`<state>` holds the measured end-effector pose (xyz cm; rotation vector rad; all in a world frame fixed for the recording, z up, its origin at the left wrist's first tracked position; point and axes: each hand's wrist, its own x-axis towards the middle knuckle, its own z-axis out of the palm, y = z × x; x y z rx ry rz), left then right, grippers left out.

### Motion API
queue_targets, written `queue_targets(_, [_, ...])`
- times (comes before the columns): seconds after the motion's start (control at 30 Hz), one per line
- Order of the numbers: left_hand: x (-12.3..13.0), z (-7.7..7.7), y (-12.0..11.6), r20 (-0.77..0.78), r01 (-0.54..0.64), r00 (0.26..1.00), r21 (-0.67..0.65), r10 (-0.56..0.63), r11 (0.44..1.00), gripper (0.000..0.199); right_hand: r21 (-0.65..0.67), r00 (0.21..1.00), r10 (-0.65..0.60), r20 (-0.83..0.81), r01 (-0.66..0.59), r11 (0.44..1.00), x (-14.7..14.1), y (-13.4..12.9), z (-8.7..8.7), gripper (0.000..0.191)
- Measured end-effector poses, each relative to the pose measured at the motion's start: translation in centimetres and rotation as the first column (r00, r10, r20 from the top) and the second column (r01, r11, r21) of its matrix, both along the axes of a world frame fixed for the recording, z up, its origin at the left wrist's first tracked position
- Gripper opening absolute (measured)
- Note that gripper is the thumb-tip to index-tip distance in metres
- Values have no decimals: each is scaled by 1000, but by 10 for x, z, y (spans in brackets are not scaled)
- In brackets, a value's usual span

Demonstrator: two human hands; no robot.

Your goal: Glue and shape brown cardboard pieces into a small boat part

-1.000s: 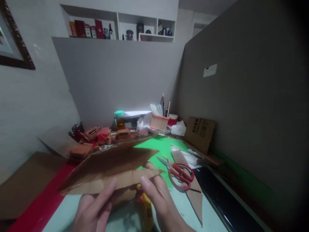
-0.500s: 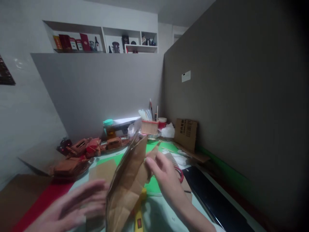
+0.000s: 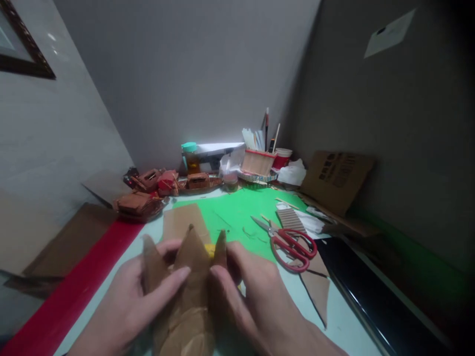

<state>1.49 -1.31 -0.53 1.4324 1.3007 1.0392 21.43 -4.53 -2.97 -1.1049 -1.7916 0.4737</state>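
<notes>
A brown cardboard piece (image 3: 193,296) with three pointed tips stands upright near the bottom centre, its surface creased. My left hand (image 3: 129,291) grips its left side, with the thumb lying across the front and the fingers behind. On the other side, my right hand (image 3: 256,291) pinches the right-hand point between thumb and fingers. Something yellow (image 3: 211,249) shows behind the cardboard, mostly hidden. The lower end of the piece runs out of the picture.
Red-handled scissors (image 3: 295,249) lie on the green mat (image 3: 241,212), beside cardboard scraps (image 3: 315,296). At right is a black flat panel (image 3: 371,291). Brown cardboard models (image 3: 137,205) line the back left. A pen box (image 3: 259,162) and a teal-lidded jar (image 3: 191,158) stand behind.
My left hand, open beside the cardboard before, has taken hold of it. The cardboard has turned so its points face up. The view has tilted down, showing the scissors fully.
</notes>
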Motion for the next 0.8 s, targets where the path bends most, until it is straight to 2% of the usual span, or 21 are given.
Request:
queue_targets(0.1, [7,-1,-6,-159,8,987,-81,-20,997,41,4,996,54,68,-54,999,-2,-3,-2,12])
queue_targets(0.23, [6,-5,-8,-171,46,983,-88,-61,995,35,37,989,58,136,-63,997,-1,-5,-4,11])
queue_targets(0.33, [-1,-9,-3,-219,92,971,-43,-99,995,33,198,981,-33,190,-6,980,-5,-3,-9,15])
queue_targets(0.4, [-3,-11,-1,-271,130,954,-14,-129,991,31,317,971,-112,209,41,947,-11,-1,-14,20])
queue_targets(0.5, [0,-10,-1,-321,149,939,70,-119,986,21,406,962,-202,183,113,907,-19,1,-20,30])
queue_targets(0.63, [7,-6,-6,-239,139,966,150,-100,979,7,417,966,-210,151,131,900,-21,0,-22,32])
queue_targets(0.8, [1,-4,-6,-313,248,934,221,-172,943,10,353,965,-162,204,82,932,-15,-3,-17,27])
